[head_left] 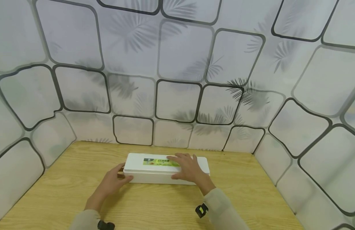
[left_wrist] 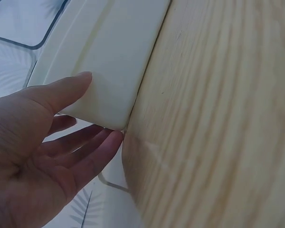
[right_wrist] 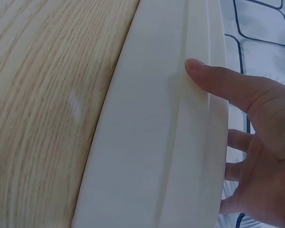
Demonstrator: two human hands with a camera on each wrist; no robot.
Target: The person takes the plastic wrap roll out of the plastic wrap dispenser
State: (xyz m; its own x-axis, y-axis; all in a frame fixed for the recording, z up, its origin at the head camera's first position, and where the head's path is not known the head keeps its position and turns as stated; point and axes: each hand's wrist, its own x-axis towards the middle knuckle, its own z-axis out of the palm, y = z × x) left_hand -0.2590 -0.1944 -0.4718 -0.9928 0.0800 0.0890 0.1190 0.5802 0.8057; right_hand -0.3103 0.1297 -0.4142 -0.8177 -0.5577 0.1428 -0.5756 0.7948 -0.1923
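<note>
A long white lidded box point(head_left: 154, 177) lies crosswise on the wooden table, its lid point(head_left: 134, 161) on and a green-yellow label point(head_left: 151, 162) on top. At the box's left end, my left hand point(head_left: 112, 182) holds the corner, with the thumb on the front wall and the fingers around the end. Toward the right end, my right hand point(head_left: 190, 167) grips the box from above. Its fingers spread over the lid and cover part of the label, while the thumb point(right_wrist: 206, 76) presses the front near the lid's edge.
The wooden tabletop point(head_left: 145, 207) extends in front of the box and to both sides. Patterned wall covering point(head_left: 177, 102) with dark outlined squares and leaf prints encloses the table at the back, left and right. Each wrist carries a small black camera point(head_left: 201, 210).
</note>
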